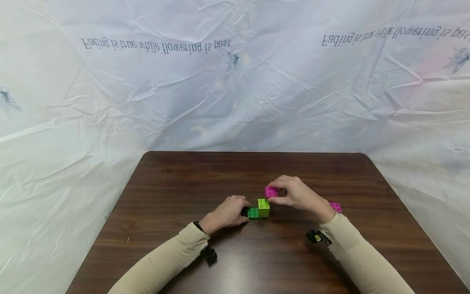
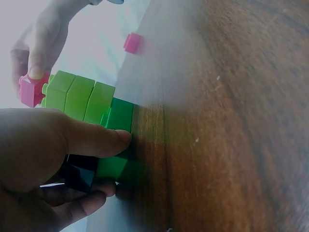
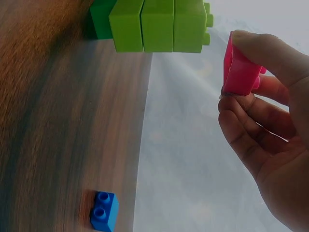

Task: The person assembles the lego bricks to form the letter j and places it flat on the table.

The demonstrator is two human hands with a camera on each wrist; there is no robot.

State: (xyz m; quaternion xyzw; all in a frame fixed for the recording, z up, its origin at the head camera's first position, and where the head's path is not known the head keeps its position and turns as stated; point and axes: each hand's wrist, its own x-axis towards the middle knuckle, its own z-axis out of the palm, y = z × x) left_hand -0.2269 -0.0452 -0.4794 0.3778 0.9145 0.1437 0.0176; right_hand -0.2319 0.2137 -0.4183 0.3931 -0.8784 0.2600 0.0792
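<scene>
My right hand (image 1: 298,194) pinches a pink toy brick (image 1: 271,192) between thumb and fingers, studs up, just above a stack of three lime bricks (image 3: 158,26). A small gap shows between the pink brick and the top studs in the right wrist view. The lime stack stands on dark green bricks (image 1: 252,212) low on the table. My left hand (image 1: 228,212) grips the left end of this build, thumb on one side and fingers on the other. A black brick (image 2: 80,173) sits on the green ones there, partly covered by the hand.
A second pink brick (image 1: 335,207) lies on the brown wooden table (image 1: 176,175), partly behind my right wrist. A blue brick (image 3: 104,212) lies on the table in the right wrist view. Whitish printed sheeting (image 1: 235,102) hangs around the table's back and sides.
</scene>
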